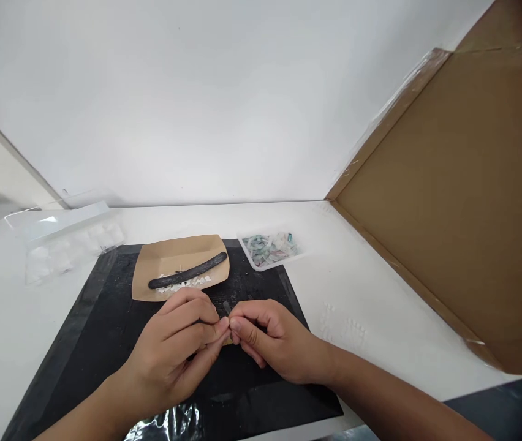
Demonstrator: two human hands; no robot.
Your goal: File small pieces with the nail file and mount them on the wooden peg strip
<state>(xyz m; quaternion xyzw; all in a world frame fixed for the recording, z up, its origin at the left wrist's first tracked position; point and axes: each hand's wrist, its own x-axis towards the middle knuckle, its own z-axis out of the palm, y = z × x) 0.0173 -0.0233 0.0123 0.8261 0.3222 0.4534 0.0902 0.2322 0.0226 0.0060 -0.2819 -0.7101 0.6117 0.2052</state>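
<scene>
My left hand and my right hand meet fingertip to fingertip over the black mat. Both are closed in a pinch, and whatever lies between the fingertips is too small and hidden to make out. A sliver of something yellowish shows just beneath the fingers. Behind the hands stands a brown cardboard tray with small white pieces in it. Across that tray rests a long, dark, slightly curved strip with rounded ends, like a nail file.
A white plastic tray of greenish and clear pieces sits at the mat's back right corner. On the left lies a clear plastic container with whitish contents. Rows of tiny clear pieces lie on the white table. A cardboard panel borders the right.
</scene>
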